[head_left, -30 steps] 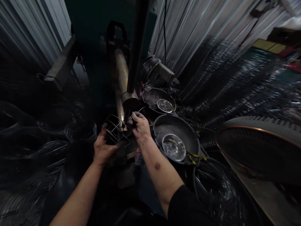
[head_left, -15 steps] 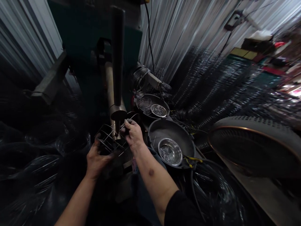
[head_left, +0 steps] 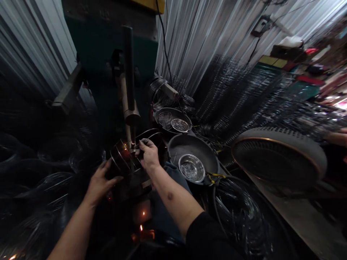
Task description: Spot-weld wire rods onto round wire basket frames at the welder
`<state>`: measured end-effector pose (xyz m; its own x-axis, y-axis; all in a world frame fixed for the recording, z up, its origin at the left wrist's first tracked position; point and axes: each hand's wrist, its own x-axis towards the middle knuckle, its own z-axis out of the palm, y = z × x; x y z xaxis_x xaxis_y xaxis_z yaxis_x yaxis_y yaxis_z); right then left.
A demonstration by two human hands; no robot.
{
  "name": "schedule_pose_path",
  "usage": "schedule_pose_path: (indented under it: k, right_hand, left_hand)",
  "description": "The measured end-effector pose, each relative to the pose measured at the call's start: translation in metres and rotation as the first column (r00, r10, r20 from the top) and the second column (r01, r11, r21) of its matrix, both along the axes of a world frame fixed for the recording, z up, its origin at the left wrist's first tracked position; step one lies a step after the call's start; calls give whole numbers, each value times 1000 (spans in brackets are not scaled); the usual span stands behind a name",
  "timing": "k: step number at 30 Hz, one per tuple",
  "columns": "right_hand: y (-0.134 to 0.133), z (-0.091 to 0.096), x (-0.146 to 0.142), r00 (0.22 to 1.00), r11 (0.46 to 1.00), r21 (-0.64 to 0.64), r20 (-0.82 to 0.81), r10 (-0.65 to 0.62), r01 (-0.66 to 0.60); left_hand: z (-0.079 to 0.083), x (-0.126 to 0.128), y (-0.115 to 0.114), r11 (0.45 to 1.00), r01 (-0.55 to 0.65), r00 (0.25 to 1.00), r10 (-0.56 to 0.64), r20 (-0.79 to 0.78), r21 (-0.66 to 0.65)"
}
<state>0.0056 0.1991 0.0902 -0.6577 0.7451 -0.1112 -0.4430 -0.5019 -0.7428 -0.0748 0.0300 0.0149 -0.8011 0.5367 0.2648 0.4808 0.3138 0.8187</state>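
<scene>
Sparks now under electrode (head_left: pixel 132 135); both hands (head_left: pixel 148 154) grip wire frame (head_left: pixel 121 160), fingers partly hidden.

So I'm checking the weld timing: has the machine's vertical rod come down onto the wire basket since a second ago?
Cannot tell: the camera swings between pictures. The rod's tip meets the wire basket each time; sparks show only now.

Dim, wide-angle view with bowed, motion-smeared edges: the left side sinks into black shadow, daylight glares on the corrugated wall (head_left: pixel 217 32), and orange sparks (head_left: pixel 141 227) glow low.
</scene>
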Motion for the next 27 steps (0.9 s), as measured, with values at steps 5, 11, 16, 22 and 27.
schedule_pose_path:
  k: [5, 11, 16, 22, 27]
  right_hand:
    - [-73, -42, 39, 969, 908, 385, 238, 74, -164]
    - [-132, -94, 75, 872, 481, 739, 473, 128, -472]
    - [-104, -55, 106, 809, 67, 809, 587, -22, -585]
    - [-22, 11, 127, 885, 133, 967, 253, -390, -218]
    - [-1, 15, 110, 954, 280, 943, 235, -184, -179]
  left_hand:
    - [54, 17, -31, 966, -251, 965, 244, 95, 64]
    - [99, 64, -2, 976, 206, 977, -201, 74, -71]
    - [88, 78, -4, 983, 178, 956, -182, 230, 38]
    - [105, 86, -22, 955, 252, 955, -272, 119, 157]
    - [118, 77, -22, 951, 288, 951, -269, -154, 117]
